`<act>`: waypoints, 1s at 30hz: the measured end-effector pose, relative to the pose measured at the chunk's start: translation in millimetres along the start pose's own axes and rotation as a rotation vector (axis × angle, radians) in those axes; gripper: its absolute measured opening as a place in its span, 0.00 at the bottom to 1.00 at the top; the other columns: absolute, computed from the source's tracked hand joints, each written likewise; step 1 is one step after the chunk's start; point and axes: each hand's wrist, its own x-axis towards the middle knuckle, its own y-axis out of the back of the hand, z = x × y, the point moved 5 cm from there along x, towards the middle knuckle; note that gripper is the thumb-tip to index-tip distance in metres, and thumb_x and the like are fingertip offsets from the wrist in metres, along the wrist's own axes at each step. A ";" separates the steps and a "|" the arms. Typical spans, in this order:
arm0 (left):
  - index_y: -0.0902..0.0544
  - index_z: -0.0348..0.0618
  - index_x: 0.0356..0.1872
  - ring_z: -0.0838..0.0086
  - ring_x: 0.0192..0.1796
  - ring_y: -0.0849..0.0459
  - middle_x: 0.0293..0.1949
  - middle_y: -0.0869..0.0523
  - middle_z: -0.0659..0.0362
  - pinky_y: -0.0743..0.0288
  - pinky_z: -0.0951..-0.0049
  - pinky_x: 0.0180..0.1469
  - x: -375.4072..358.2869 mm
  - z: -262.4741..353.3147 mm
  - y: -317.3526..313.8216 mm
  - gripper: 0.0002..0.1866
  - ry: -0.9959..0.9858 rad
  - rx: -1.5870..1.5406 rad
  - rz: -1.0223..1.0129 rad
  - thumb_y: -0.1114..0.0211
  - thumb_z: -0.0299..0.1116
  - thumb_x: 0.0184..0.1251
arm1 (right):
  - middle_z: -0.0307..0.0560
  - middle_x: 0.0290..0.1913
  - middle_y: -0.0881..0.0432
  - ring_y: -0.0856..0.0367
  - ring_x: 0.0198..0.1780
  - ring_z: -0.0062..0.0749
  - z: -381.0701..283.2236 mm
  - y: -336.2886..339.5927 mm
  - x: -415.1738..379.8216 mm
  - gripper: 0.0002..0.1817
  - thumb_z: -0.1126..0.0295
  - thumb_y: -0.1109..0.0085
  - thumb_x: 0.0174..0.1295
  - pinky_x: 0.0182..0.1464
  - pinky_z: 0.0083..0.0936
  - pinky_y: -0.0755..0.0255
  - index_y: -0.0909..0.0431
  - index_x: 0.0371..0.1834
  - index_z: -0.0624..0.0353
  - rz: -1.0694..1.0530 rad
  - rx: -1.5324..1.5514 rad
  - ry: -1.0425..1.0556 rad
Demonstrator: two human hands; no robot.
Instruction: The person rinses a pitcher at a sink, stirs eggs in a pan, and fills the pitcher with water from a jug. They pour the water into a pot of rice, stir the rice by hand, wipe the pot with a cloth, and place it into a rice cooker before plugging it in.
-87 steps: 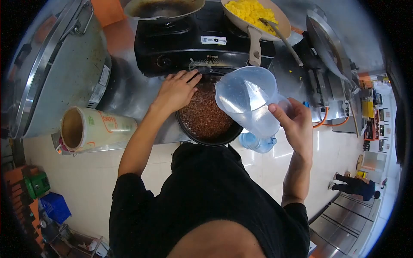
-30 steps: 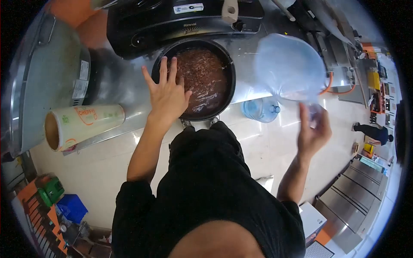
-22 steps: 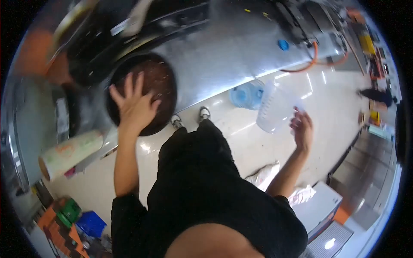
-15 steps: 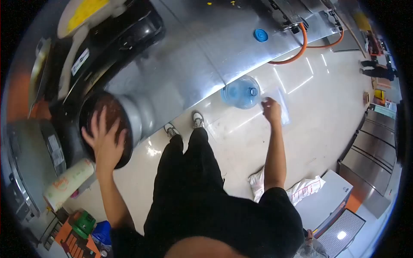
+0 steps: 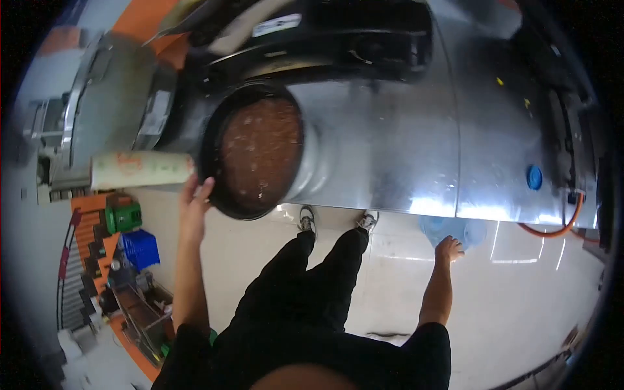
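My left hand (image 5: pixel 197 195) is at the near-left rim of a dark round pot (image 5: pixel 214 127), fingers apart, fingertips right at the edge. Inside the pot lie reddish-brown contents (image 5: pixel 263 153) with a wet shine. A pale roll with orange print (image 5: pixel 143 170) sits just left of that hand. Out to the right, my right hand (image 5: pixel 448 248) hangs low with loosely bent, blurred fingers. It overlaps a large clear blue water bottle (image 5: pixel 472 232), which stands on the floor by the counter's edge.
The pot rests on a steel counter (image 5: pixel 390 156). Behind it is a black appliance (image 5: pixel 383 42). A blue cap (image 5: pixel 534 177) and an orange hose (image 5: pixel 565 227) are at the right. A green container (image 5: pixel 123 216) and blue bin (image 5: pixel 140 249) stand at lower left.
My view has swung left. My left hand has drawn back from over the pot's contents to its rim. The right hand now overlaps the bottle instead of being beside it.
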 end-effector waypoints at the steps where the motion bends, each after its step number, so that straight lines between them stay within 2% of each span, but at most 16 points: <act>1: 0.27 0.43 0.58 0.76 0.49 0.21 0.49 0.21 0.61 0.25 0.75 0.44 3.9 -4.9 -2.5 0.25 0.079 -0.063 -0.072 0.33 0.37 0.61 | 0.47 0.41 0.15 0.16 0.41 0.46 -21.0 21.5 -2.0 0.09 0.64 0.42 0.58 0.40 0.39 0.23 0.18 0.38 0.53 0.105 0.246 0.121; 2: 0.25 0.43 0.55 0.79 0.40 0.20 0.42 0.19 0.63 0.25 0.79 0.34 0.2 5.2 -10.9 0.21 0.037 -0.124 -0.066 0.34 0.34 0.60 | 0.50 0.39 0.16 0.17 0.40 0.49 -39.4 47.8 -9.2 0.10 0.64 0.41 0.57 0.42 0.40 0.24 0.19 0.39 0.55 0.206 0.485 0.236; 3: 0.25 0.44 0.55 0.80 0.35 0.21 0.40 0.20 0.64 0.27 0.80 0.30 -0.6 6.4 -13.7 0.20 0.046 -0.091 -0.135 0.36 0.31 0.60 | 0.49 0.32 0.17 0.18 0.31 0.45 -47.9 83.1 -21.8 0.08 0.77 0.42 0.52 0.36 0.32 0.24 0.20 0.36 0.60 0.231 0.966 0.299; 4: 0.26 0.44 0.54 0.82 0.30 0.22 0.37 0.20 0.64 0.29 0.80 0.26 3.3 4.9 -11.7 0.19 0.052 -0.065 -0.207 0.38 0.28 0.60 | 0.48 0.26 0.19 0.19 0.26 0.36 -65.7 170.6 -50.1 0.04 0.77 0.43 0.55 0.32 0.27 0.25 0.20 0.33 0.61 0.373 1.080 0.417; 5: 0.26 0.44 0.54 0.82 0.30 0.22 0.37 0.20 0.64 0.29 0.80 0.26 3.6 5.2 -14.0 0.19 0.060 -0.090 -0.220 0.38 0.28 0.60 | 0.46 0.25 0.20 0.23 0.23 0.27 -85.0 246.1 -79.4 0.04 0.74 0.42 0.60 0.27 0.23 0.27 0.22 0.30 0.63 0.346 1.343 0.422; 6: 0.26 0.44 0.55 0.83 0.27 0.24 0.35 0.20 0.64 0.32 0.81 0.23 0.6 10.3 -22.7 0.19 -0.007 -0.118 -0.191 0.41 0.25 0.60 | 0.49 0.23 0.21 0.22 0.24 0.32 -101.8 297.5 -102.9 0.11 0.67 0.40 0.61 0.29 0.25 0.28 0.22 0.35 0.66 0.065 1.588 0.404; 8: 0.30 0.43 0.57 0.83 0.25 0.24 0.35 0.20 0.63 0.32 0.81 0.19 3.4 9.6 -19.6 0.22 0.004 -0.143 -0.213 0.46 0.19 0.59 | 0.43 0.17 0.29 0.26 0.20 0.26 -134.6 386.0 -137.0 0.15 0.62 0.38 0.61 0.26 0.24 0.31 0.26 0.38 0.65 -0.263 1.952 0.399; 11: 0.33 0.43 0.59 0.80 0.28 0.20 0.40 0.20 0.61 0.28 0.80 0.19 5.1 13.8 -13.3 0.24 -0.048 -0.096 -0.277 0.44 0.20 0.59 | 0.43 0.20 0.31 0.27 0.21 0.29 -168.9 454.7 -136.2 0.19 0.58 0.37 0.60 0.27 0.27 0.31 0.28 0.41 0.63 -0.115 1.699 0.408; 13: 0.37 0.44 0.62 0.76 0.31 0.17 0.47 0.22 0.58 0.22 0.79 0.22 5.0 -5.1 -10.1 0.27 -0.062 -0.226 -0.357 0.43 0.21 0.60 | 0.48 0.29 0.26 0.23 0.26 0.35 -170.0 502.6 -150.1 0.19 0.61 0.38 0.58 0.31 0.31 0.28 0.29 0.46 0.62 0.421 1.432 0.337; 14: 0.37 0.44 0.62 0.76 0.31 0.17 0.47 0.22 0.58 0.22 0.79 0.22 1.6 -6.7 -6.0 0.27 -0.061 -0.246 -0.366 0.43 0.21 0.60 | 0.48 0.29 0.26 0.23 0.26 0.35 -177.1 509.7 -153.5 0.19 0.61 0.38 0.58 0.31 0.31 0.28 0.29 0.46 0.62 0.436 1.415 0.338; 16: 0.40 0.44 0.63 0.74 0.32 0.16 0.51 0.24 0.56 0.19 0.78 0.25 4.1 -3.0 -5.9 0.29 -0.014 -0.382 -0.446 0.43 0.23 0.61 | 0.53 0.37 0.24 0.21 0.33 0.44 -201.2 545.6 -158.9 0.17 0.68 0.41 0.56 0.35 0.39 0.27 0.28 0.47 0.63 0.791 0.992 0.650; 17: 0.42 0.44 0.65 0.72 0.35 0.16 0.54 0.26 0.54 0.17 0.77 0.28 5.7 -5.7 -4.8 0.29 -0.008 -0.417 -0.510 0.42 0.25 0.63 | 0.56 0.39 0.22 0.20 0.37 0.49 -217.4 560.2 -157.2 0.20 0.70 0.44 0.54 0.39 0.42 0.25 0.29 0.51 0.64 0.700 0.891 0.756; 19: 0.41 0.44 0.65 0.72 0.36 0.16 0.55 0.27 0.55 0.17 0.76 0.29 0.3 -2.4 -1.0 0.29 0.033 -0.462 -0.543 0.42 0.26 0.64 | 0.60 0.43 0.21 0.19 0.44 0.53 -249.1 563.9 -134.2 0.22 0.66 0.45 0.55 0.46 0.40 0.24 0.29 0.53 0.64 0.397 0.563 0.676; 21: 0.41 0.44 0.65 0.73 0.37 0.17 0.55 0.27 0.56 0.17 0.75 0.29 0.8 1.0 -0.3 0.28 0.054 -0.509 -0.579 0.42 0.28 0.66 | 0.65 0.48 0.21 0.21 0.50 0.55 -279.9 556.7 -99.6 0.22 0.63 0.47 0.55 0.52 0.39 0.25 0.26 0.52 0.65 0.026 0.449 0.581; 25: 0.40 0.45 0.65 0.72 0.38 0.17 0.55 0.27 0.57 0.16 0.73 0.32 2.2 -2.8 -2.9 0.27 0.006 -0.558 -0.613 0.42 0.28 0.67 | 0.67 0.47 0.21 0.22 0.49 0.62 -327.2 556.5 -100.1 0.23 0.61 0.53 0.57 0.53 0.46 0.28 0.25 0.51 0.67 0.030 0.338 0.739; 30: 0.40 0.45 0.65 0.72 0.39 0.17 0.54 0.26 0.57 0.17 0.74 0.33 1.6 -3.9 -4.3 0.27 0.016 -0.540 -0.630 0.42 0.30 0.67 | 0.65 0.48 0.21 0.22 0.51 0.59 -339.0 556.6 -132.6 0.22 0.61 0.53 0.57 0.57 0.49 0.32 0.24 0.54 0.55 -0.049 0.325 0.906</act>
